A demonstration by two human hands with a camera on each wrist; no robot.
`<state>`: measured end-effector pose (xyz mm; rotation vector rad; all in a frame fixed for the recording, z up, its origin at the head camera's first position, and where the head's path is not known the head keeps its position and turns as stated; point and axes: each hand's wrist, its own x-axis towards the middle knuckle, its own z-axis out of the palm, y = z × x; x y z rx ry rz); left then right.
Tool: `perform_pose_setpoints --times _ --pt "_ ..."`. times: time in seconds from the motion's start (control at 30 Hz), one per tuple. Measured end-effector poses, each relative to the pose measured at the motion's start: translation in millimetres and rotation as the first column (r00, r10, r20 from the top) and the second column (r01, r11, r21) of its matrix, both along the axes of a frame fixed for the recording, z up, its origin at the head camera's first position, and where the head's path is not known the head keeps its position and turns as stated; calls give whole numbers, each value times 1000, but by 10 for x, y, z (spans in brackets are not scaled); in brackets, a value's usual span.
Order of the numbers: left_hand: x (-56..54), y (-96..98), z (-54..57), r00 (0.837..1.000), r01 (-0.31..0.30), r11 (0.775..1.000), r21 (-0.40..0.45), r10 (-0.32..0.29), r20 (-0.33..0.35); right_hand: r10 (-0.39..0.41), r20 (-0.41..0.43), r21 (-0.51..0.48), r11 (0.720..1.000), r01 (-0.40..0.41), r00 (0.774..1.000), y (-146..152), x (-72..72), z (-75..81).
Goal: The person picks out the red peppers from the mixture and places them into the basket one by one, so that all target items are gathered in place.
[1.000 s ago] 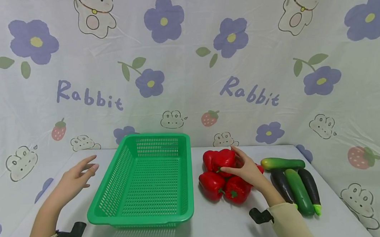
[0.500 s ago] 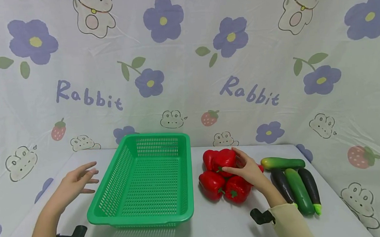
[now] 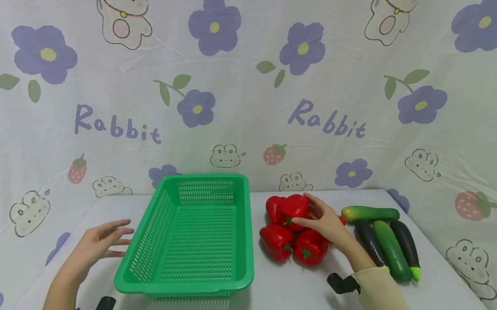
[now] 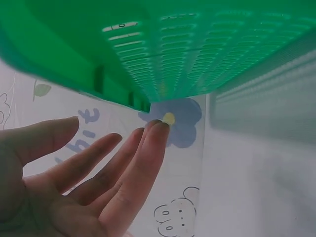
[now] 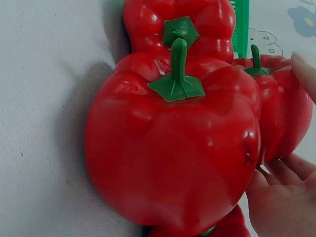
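Note:
My left hand hovers just left of the green basket, fingers spread and relaxed, holding nothing. In the left wrist view its fingertips point toward the basket's slotted side wall, apart from it. My right hand is at the pile of red bell peppers. Thumb and fingers grip the upper bell pepper from its right side. In the right wrist view the thumb lies on that gripped bell pepper and the fingers curl beneath it. A nearer bell pepper partly covers it.
More bell peppers lie on the white table around the gripped one. Right of them are a yellow-green cucumber-like vegetable, a green one and two dark eggplants. A printed cloth hangs behind the table.
My left hand has lowered slightly, moved a little right toward the basket, and spread its fingers. The right hand has barely shifted at the bell pepper.

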<state>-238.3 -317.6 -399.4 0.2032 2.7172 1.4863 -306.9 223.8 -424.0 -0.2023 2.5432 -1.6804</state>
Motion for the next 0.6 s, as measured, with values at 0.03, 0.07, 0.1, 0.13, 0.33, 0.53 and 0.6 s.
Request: perform_pose_setpoints --times 0.03,0.07,0.1,0.13,0.33,0.53,0.6 --pt "-2 -11 -7 1000 1 1000 11 -1 8 2 0 -2 1000 -2 1000 4 -3 -5" --pt "-3 -20 -14 1000 1 1000 20 -1 17 3 0 -4 1000 -3 1000 6 -6 -11" --pt "-2 -29 -20 1000 4 1000 28 -4 23 3 0 -5 1000 -3 1000 8 -10 -16" --pt "-1 -34 -25 999 4 999 38 -5 32 3 -1 -5 1000 -3 1000 12 -12 -22" --pt "6 -48 -51 998 -3 997 82 -2 67 -4 -1 -3 1000 4 1000 28 -36 -46" --pt "8 -40 -74 996 -24 997 77 17 93 -9 -1 -15 1000 9 1000 25 -35 -31" --pt "7 -35 -84 994 -31 996 79 23 102 -13 -1 -18 1000 13 1000 21 -30 -27"
